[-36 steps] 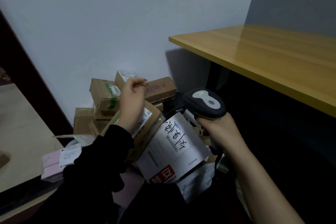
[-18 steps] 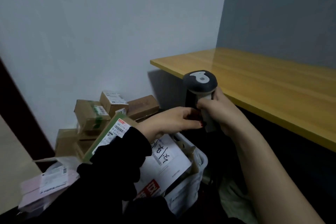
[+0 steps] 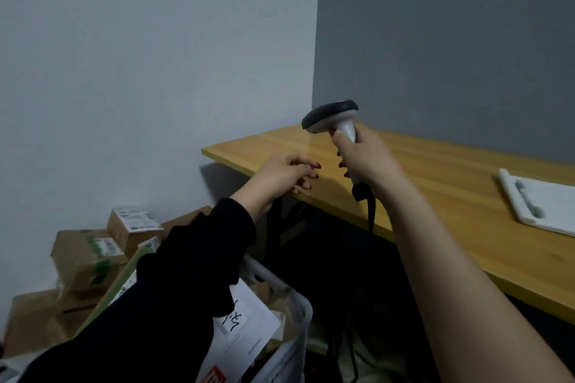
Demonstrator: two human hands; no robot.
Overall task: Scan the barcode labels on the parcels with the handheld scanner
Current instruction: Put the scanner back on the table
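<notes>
My right hand [image 3: 367, 162] grips the handle of the grey and white handheld scanner [image 3: 334, 118], raised above the wooden table [image 3: 451, 196], with its dark cable [image 3: 370, 214] hanging down. My left hand [image 3: 286, 174], in a dark sleeve, hovers at the table's left edge with fingers loosely curled and nothing in it. Brown cardboard parcels [image 3: 87, 255] with barcode labels are piled on the floor at lower left. A white parcel with handwriting [image 3: 245, 329] lies in a white crate [image 3: 295, 348] beneath my left arm.
A white flat object [image 3: 541, 202] lies on the table at the right. Pale and grey walls meet in the corner behind the table. The space under the table is dark, with crumpled material on the floor.
The view has tilted up. My right hand has lifted the scanner from above the parcels to above the table. My left hand has left the parcels and risen to the table edge.
</notes>
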